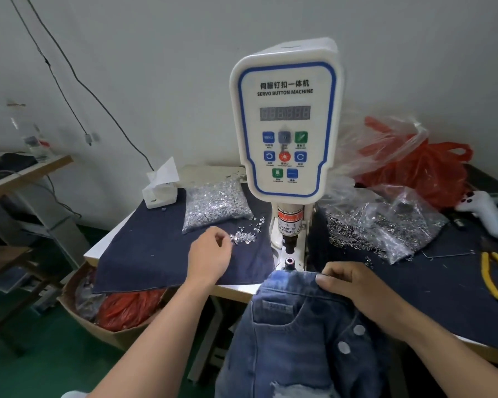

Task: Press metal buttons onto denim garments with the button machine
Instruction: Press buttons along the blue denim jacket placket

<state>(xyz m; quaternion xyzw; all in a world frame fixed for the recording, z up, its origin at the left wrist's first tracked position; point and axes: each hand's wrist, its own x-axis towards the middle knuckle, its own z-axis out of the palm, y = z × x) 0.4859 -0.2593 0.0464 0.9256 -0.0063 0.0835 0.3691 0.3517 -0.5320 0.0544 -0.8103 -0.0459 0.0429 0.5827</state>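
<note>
The white servo button machine [283, 119] stands at the table's middle, its lower die [289, 262] just above the edge of a blue denim garment [293, 334]. My right hand [354, 282] grips the garment's waistband right of the die. My left hand [210, 254] hovers with curled fingers at a small heap of loose silver studs [243, 237] on the dark cloth; whether it pinches one I cannot tell. A clear bag of silver studs [216, 205] lies behind the heap.
A bag of dark metal rings [383, 225] lies right of the machine, red plastic bags [414, 165] behind it. Yellow pliers [492, 271] and a white tool [486, 211] sit far right. A tissue box [160, 188] is back left; a cardboard box [110, 320] sits below the table.
</note>
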